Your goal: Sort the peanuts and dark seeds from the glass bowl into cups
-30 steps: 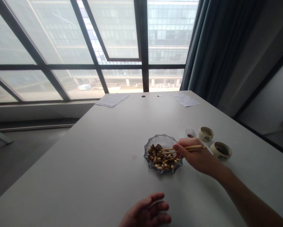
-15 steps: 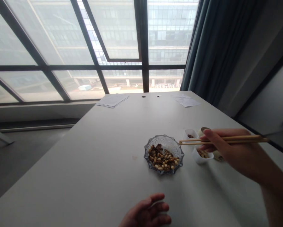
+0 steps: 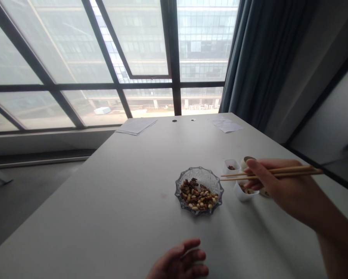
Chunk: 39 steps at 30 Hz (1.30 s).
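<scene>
A pair of wooden chopsticks (image 3: 290, 171) is gripped in my right hand (image 3: 281, 190), their tips slightly apart beside the right rim of a scalloped glass bowl (image 3: 205, 176). Mixed nuts (image 3: 198, 199) lie in that bowl, pale ones toward the front and dark ones at the back left. Under the chopsticks, a white cup (image 3: 245, 196) with brownish pieces is partly covered by my right hand. Another small white cup (image 3: 228, 164) with dark bits stands behind it. My left hand (image 3: 181, 263) rests near the bottom edge, fingers apart and holding nothing.
Beside the cups, a round cream container (image 3: 246, 162) is partly hidden by my right hand. Paper sheets lie at the far left (image 3: 136, 126) and far right (image 3: 226, 124) of the white table (image 3: 118, 201). Windows and a dark curtain (image 3: 246, 58) stand beyond.
The chopstick tips have parted a little, with no piece visible between them. My left hand keeps its open pose. The whole view has shifted slightly.
</scene>
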Motion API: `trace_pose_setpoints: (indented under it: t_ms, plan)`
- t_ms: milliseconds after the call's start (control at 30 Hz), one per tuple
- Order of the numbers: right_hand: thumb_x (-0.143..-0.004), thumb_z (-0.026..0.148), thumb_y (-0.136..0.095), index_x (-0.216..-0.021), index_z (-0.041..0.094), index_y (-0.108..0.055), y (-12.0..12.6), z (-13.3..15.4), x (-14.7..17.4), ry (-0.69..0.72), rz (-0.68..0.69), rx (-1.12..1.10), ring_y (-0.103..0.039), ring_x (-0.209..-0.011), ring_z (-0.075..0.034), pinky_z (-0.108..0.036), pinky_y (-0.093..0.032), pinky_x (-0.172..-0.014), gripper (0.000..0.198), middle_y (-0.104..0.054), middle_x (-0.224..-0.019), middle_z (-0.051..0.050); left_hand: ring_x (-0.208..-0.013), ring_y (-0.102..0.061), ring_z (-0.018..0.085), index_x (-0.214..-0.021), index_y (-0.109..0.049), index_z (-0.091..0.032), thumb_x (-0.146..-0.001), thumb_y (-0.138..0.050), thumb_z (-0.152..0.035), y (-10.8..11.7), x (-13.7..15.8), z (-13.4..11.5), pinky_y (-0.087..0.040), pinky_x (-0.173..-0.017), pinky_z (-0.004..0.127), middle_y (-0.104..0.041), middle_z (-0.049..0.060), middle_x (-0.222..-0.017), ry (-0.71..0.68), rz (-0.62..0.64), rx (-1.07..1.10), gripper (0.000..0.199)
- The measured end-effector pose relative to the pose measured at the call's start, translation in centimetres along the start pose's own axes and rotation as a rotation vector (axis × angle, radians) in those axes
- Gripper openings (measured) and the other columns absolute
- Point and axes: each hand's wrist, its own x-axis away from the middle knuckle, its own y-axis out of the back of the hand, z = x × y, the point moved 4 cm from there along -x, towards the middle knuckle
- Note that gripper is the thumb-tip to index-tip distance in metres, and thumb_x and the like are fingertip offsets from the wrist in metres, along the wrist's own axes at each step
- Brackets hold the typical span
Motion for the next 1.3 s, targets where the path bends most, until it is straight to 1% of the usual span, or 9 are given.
trace_pose_setpoints:
  t_ms: [133,300,433,533,700,867,1000,1167,1300]
  plan:
    - [-0.094,0.057,-0.056,-0.082,0.022,-0.074,-3.6,0.3,-0.5,0.047,0.154,-0.041,-0.075,-0.065,-0.022,-0.028,-0.057,-0.057,0.042,-0.076,-0.069,-0.004,-0.104,-0.068,0.023,-0.113,-0.074,-0.021,-0.079,-0.07,-0.035,-0.1,0.0,-0.1,-0.035,-0.103,0.037,-0.078,0.005,-0.109,-0.011,-0.007,0.004,0.037]
    - [-0.096,0.057,-0.054,-0.075,0.022,-0.069,-6.9,-0.5,-0.9,0.053,0.227,-0.076,-0.074,-0.063,-0.021,-0.027,-0.054,-0.056,0.043,-0.074,-0.065,-0.002,-0.102,-0.069,0.022,-0.112,-0.074,-0.021,-0.08,-0.069,-0.035,-0.1,-0.2,-0.1,-0.036,-0.103,0.036,-0.079,0.004,-0.107,-0.005,0.008,0.0,0.035]
    - [-0.096,0.058,-0.052,-0.072,0.022,-0.067,-8.6,-1.8,-1.1,0.049,0.273,-0.125,-0.076,-0.069,-0.023,-0.029,-0.056,-0.057,0.046,-0.075,-0.068,-0.004,-0.102,-0.069,0.023,-0.114,-0.073,-0.021,-0.081,-0.067,-0.034,0.0,-0.2,0.0,-0.037,-0.1,0.035,-0.079,0.003,-0.108,0.003,0.018,0.001,0.036]
    - [-0.096,0.059,-0.051,-0.076,0.021,-0.07,-9.0,-2.3,-1.4,0.047,0.235,-0.112,-0.075,-0.067,-0.023,-0.029,-0.058,-0.057,0.047,-0.077,-0.074,-0.006,-0.104,-0.069,0.023,-0.115,-0.073,-0.021,-0.081,-0.067,-0.034,0.0,0.0,0.1,-0.038,-0.098,0.034,-0.079,0.002,-0.109,0.016,0.015,0.012,0.036]
    - [-0.094,0.058,-0.056,-0.078,0.019,-0.074,-7.0,-1.8,-1.7,0.033,0.083,-0.113,-0.075,-0.06,-0.022,-0.029,-0.06,-0.054,0.046,-0.077,-0.069,-0.006,-0.103,-0.069,0.021,-0.114,-0.073,-0.022,-0.082,-0.066,-0.034,-0.3,0.0,0.0,-0.038,-0.098,0.033,-0.079,0.001,-0.107,0.009,0.011,0.009,0.035]
    - [-0.09,0.06,-0.06,-0.079,0.019,-0.075,-1.8,-2.0,-2.6,-0.059,-0.174,-0.124,-0.075,-0.059,-0.023,-0.029,-0.061,-0.053,0.045,-0.076,-0.065,-0.007,-0.103,-0.069,0.021,-0.114,-0.073,-0.022,-0.082,-0.065,-0.032,-0.6,0.0,-0.3,-0.038,-0.098,0.033,-0.079,0.001,-0.108,0.015,0.01,0.012,0.035]
    - [-0.092,0.054,-0.06,-0.074,0.02,-0.072,1.4,-3.0,-3.6,-0.025,-0.341,0.005,-0.075,-0.059,-0.025,-0.034,-0.062,-0.058,0.04,-0.074,-0.061,-0.006,-0.102,-0.069,0.022,-0.113,-0.074,-0.021,-0.082,-0.066,-0.033,-0.4,0.0,-0.3,-0.038,-0.1,0.034,-0.08,0.002,-0.106,0.001,0.005,-0.001,0.035]
    - [-0.092,0.058,-0.059,-0.077,0.021,-0.073,1.2,-4.0,-4.3,0.047,-0.285,0.091,-0.076,-0.063,-0.026,-0.036,-0.061,-0.063,0.042,-0.075,-0.065,-0.006,-0.101,-0.069,0.022,-0.112,-0.075,-0.021,-0.081,-0.067,-0.033,-0.4,0.1,-0.2,-0.038,-0.099,0.034,-0.08,0.002,-0.106,0.015,0.001,-0.009,0.034]
    - [-0.091,0.061,-0.06,-0.08,0.02,-0.075,0.2,-3.6,-3.9,0.031,-0.229,0.043,-0.076,-0.063,-0.023,-0.032,-0.06,-0.062,0.044,-0.076,-0.066,-0.005,-0.103,-0.068,0.022,-0.114,-0.074,-0.022,-0.081,-0.067,-0.034,-0.5,0.2,-0.2,-0.038,-0.098,0.034,-0.079,0.001,-0.107,0.019,-0.005,0.013,0.035]
